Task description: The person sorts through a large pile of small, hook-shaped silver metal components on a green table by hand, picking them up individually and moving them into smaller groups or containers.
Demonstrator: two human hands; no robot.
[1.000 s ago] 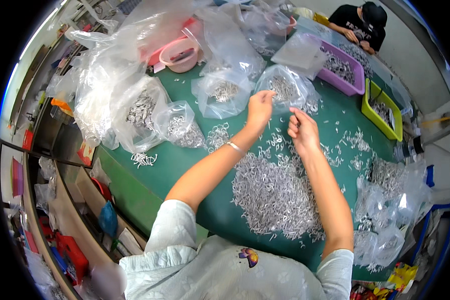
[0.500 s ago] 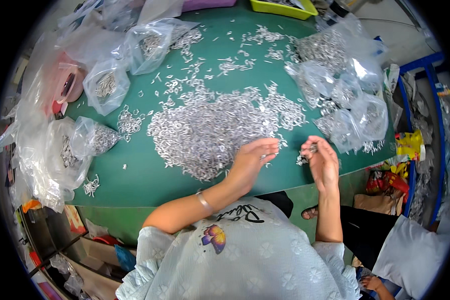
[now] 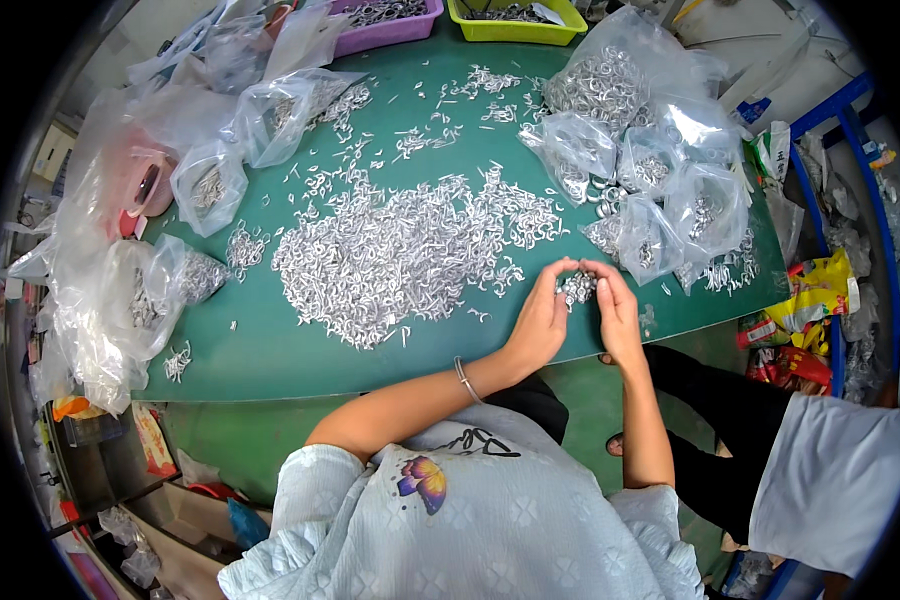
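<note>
My left hand [image 3: 540,318] and my right hand [image 3: 618,312] are cupped toward each other near the table's front edge. Their fingertips nearly meet at the far side. Between the palms they hold a small cluster of shiny metal parts [image 3: 577,288]; whether it rests on the table is hard to tell. To the left of my hands spreads a large heap of small silvery hook-like metal pieces [image 3: 380,260] on the green table [image 3: 270,370]. A bangle circles my left wrist.
Clear plastic bags of metal parts [image 3: 705,215] crowd the right side. More bags [image 3: 205,275] lie at the left, by a pink container [image 3: 148,178]. A purple tray [image 3: 390,36] and a yellow-green tray [image 3: 520,32] stand at the back. Another person's white top [image 3: 835,480] shows at the right.
My left hand has come right to meet my right hand, which has turned inward. The cluster of metal parts now sits between both. The whole view has shifted a little.
</note>
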